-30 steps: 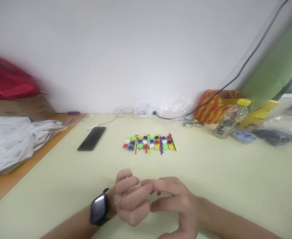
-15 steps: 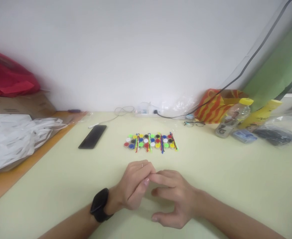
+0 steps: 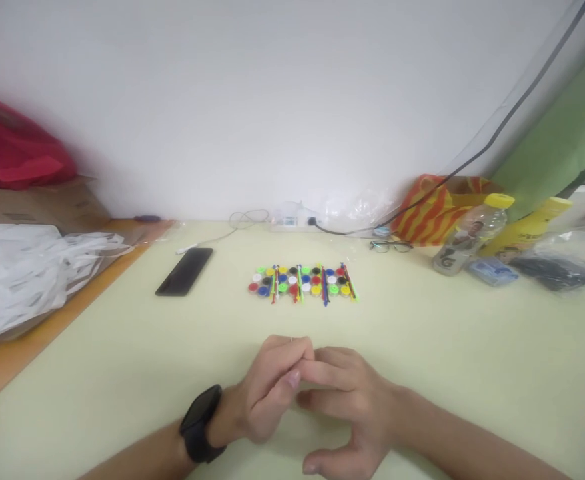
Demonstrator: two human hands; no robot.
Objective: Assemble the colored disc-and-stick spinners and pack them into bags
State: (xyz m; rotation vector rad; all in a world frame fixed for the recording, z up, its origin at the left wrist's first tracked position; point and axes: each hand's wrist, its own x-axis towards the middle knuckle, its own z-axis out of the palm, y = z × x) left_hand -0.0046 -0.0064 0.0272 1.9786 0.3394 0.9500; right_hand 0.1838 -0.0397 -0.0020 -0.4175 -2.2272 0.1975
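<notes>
My left hand [image 3: 267, 390], with a black watch [image 3: 200, 423] on its wrist, rests near the front of the pale yellow table [image 3: 447, 347]. Its fingers are curled loosely and touch the fingertips of my right hand [image 3: 350, 407]. The right hand's fingers are stretched toward the left and its thumb hangs below. Neither hand holds anything that I can see. Further back, in the middle of the table, lies a set of small coloured paint pots with several thin brushes [image 3: 302, 283].
A black phone [image 3: 184, 271] lies left of the pots. White plastic bags [image 3: 27, 273] pile on the orange surface at left. At back right are glasses [image 3: 391, 246], a striped bag [image 3: 435, 210], a yellow-capped bottle [image 3: 472, 233] and a power strip [image 3: 292, 223] with cables.
The left hand turned from palm toward me to palm down and settled against the right hand's fingertips. Both hands shifted slightly forward on the table, then came back a little.
</notes>
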